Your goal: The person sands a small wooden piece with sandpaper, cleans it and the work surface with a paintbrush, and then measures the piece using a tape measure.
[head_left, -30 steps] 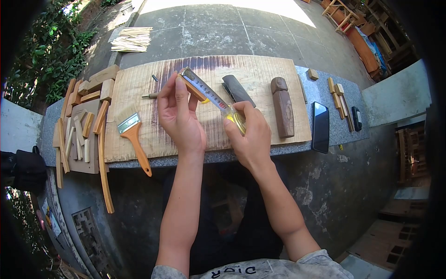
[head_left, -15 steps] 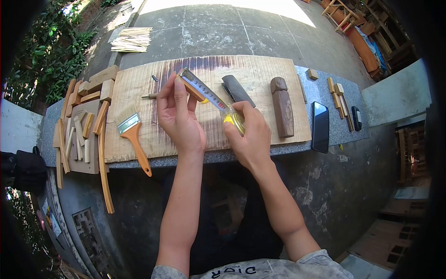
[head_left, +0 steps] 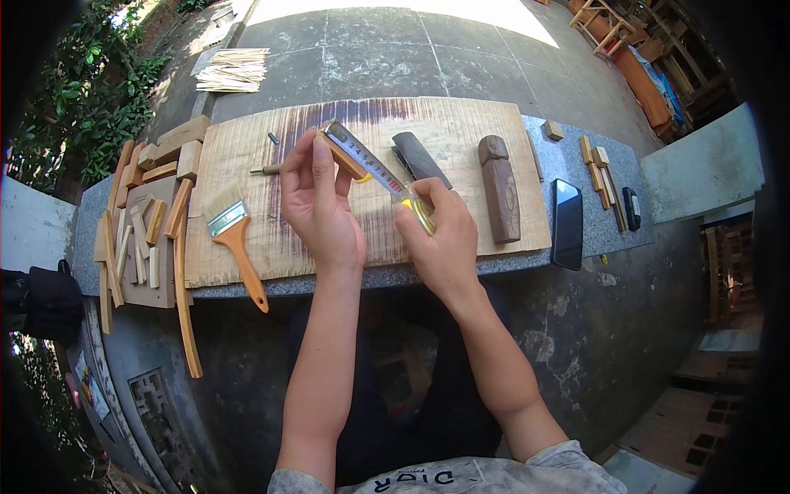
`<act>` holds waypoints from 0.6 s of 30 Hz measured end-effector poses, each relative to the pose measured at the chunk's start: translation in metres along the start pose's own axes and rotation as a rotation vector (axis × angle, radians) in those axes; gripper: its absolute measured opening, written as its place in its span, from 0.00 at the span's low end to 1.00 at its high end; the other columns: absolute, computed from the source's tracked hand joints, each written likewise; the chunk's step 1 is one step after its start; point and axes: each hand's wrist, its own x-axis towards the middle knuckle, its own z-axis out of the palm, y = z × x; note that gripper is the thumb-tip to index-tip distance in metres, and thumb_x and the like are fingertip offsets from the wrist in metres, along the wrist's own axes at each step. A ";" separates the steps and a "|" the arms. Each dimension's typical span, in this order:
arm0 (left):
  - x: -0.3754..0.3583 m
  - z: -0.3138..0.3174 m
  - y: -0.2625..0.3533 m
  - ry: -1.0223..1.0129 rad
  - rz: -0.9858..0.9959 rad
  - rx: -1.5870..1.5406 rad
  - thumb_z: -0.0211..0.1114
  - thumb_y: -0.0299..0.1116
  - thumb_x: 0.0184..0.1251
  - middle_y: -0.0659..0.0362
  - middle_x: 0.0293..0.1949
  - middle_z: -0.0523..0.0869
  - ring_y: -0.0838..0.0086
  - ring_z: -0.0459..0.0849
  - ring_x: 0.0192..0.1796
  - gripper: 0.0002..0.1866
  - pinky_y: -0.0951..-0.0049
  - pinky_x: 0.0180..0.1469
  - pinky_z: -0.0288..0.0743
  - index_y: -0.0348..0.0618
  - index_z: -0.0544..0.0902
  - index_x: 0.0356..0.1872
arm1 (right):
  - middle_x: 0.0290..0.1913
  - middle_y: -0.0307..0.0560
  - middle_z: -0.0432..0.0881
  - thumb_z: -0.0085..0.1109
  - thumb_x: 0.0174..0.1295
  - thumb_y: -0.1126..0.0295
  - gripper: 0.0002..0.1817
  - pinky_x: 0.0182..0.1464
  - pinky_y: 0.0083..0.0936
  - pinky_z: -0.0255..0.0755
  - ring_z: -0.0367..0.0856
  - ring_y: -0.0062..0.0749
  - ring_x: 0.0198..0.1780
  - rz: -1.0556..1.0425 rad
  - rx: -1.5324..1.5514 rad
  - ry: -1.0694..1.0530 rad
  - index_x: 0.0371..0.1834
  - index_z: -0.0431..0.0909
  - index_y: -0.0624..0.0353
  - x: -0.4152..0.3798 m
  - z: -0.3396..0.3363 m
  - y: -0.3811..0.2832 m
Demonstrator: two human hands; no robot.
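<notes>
Left hand [head_left: 317, 202] is closed on a small wood piece [head_left: 344, 156]; tape measure [head_left: 421, 212] is gripped by right hand [head_left: 440, 239], its blade [head_left: 372, 163] laid along the wood.

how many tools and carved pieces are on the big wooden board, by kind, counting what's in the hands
paintbrush: 1
tape measure, stretched between left hand and right hand: 1
small wood piece in left hand: 1
dark carved wood figure: 1
dark flat tool: 1
small awl-like tool: 1
small dark peg: 1
total: 7

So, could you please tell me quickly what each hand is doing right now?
Left hand: closed on small orange-brown wooden piece.
Right hand: closed on yellow tape measure.
</notes>
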 end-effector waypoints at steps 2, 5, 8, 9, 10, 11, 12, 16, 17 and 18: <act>0.000 0.000 0.000 -0.005 -0.004 -0.001 0.64 0.34 0.83 0.61 0.59 0.86 0.79 0.86 0.59 0.13 0.72 0.58 0.85 0.45 0.81 0.62 | 0.41 0.58 0.85 0.67 0.62 0.52 0.24 0.48 0.46 0.77 0.85 0.52 0.45 0.005 0.017 0.007 0.49 0.81 0.63 0.000 0.000 0.000; -0.001 0.001 0.001 -0.011 -0.016 -0.005 0.63 0.34 0.84 0.61 0.59 0.85 0.79 0.86 0.60 0.13 0.72 0.59 0.84 0.45 0.81 0.63 | 0.41 0.58 0.85 0.67 0.63 0.52 0.24 0.48 0.46 0.77 0.85 0.52 0.44 0.003 0.024 0.014 0.49 0.81 0.63 0.000 0.002 0.001; 0.000 0.002 0.002 -0.006 -0.033 -0.012 0.63 0.34 0.84 0.61 0.59 0.85 0.78 0.85 0.60 0.14 0.73 0.60 0.84 0.45 0.80 0.63 | 0.42 0.59 0.85 0.67 0.63 0.52 0.24 0.48 0.46 0.77 0.85 0.52 0.45 0.010 0.025 0.006 0.50 0.81 0.63 0.000 0.002 0.000; 0.000 0.002 0.002 -0.002 -0.039 -0.014 0.63 0.34 0.84 0.61 0.59 0.85 0.78 0.85 0.60 0.14 0.73 0.60 0.84 0.45 0.80 0.64 | 0.42 0.59 0.85 0.67 0.63 0.52 0.24 0.48 0.47 0.77 0.85 0.53 0.45 0.012 0.016 0.006 0.50 0.81 0.63 0.000 0.002 0.000; 0.000 0.001 0.002 -0.006 -0.046 -0.021 0.63 0.34 0.84 0.61 0.59 0.85 0.78 0.85 0.60 0.14 0.72 0.61 0.84 0.45 0.80 0.64 | 0.42 0.59 0.85 0.67 0.63 0.52 0.25 0.48 0.47 0.77 0.85 0.53 0.45 0.013 0.008 0.005 0.50 0.81 0.63 0.000 0.001 0.000; 0.001 0.000 0.001 -0.010 -0.053 -0.029 0.63 0.34 0.84 0.61 0.59 0.85 0.78 0.85 0.60 0.15 0.72 0.61 0.83 0.45 0.80 0.65 | 0.42 0.59 0.85 0.67 0.63 0.52 0.25 0.48 0.47 0.77 0.85 0.53 0.45 0.014 0.000 0.005 0.50 0.81 0.63 0.000 0.001 -0.001; 0.002 -0.001 0.001 -0.014 -0.059 -0.036 0.63 0.34 0.84 0.60 0.59 0.85 0.78 0.85 0.61 0.15 0.72 0.62 0.83 0.45 0.80 0.65 | 0.42 0.59 0.85 0.67 0.63 0.51 0.25 0.48 0.47 0.77 0.85 0.53 0.45 0.015 -0.005 0.004 0.50 0.81 0.63 0.000 0.002 -0.001; 0.003 0.000 0.003 -0.013 -0.155 -0.151 0.64 0.32 0.83 0.59 0.58 0.86 0.78 0.85 0.59 0.16 0.74 0.61 0.84 0.40 0.80 0.65 | 0.42 0.60 0.85 0.66 0.64 0.51 0.25 0.48 0.48 0.77 0.85 0.54 0.46 0.025 -0.023 0.000 0.51 0.81 0.63 0.000 0.001 -0.002; 0.003 0.000 0.005 -0.012 -0.179 -0.166 0.65 0.33 0.83 0.59 0.58 0.86 0.78 0.85 0.59 0.16 0.74 0.61 0.84 0.40 0.81 0.65 | 0.42 0.60 0.85 0.66 0.64 0.51 0.25 0.48 0.48 0.77 0.85 0.54 0.46 0.028 -0.026 -0.002 0.51 0.81 0.63 0.000 0.001 -0.002; 0.003 0.001 0.005 -0.011 -0.203 -0.180 0.65 0.33 0.82 0.59 0.58 0.86 0.78 0.86 0.59 0.16 0.74 0.61 0.84 0.40 0.81 0.64 | 0.42 0.60 0.85 0.66 0.64 0.51 0.25 0.48 0.48 0.77 0.85 0.54 0.46 0.030 -0.024 -0.001 0.50 0.81 0.63 0.000 0.001 -0.002</act>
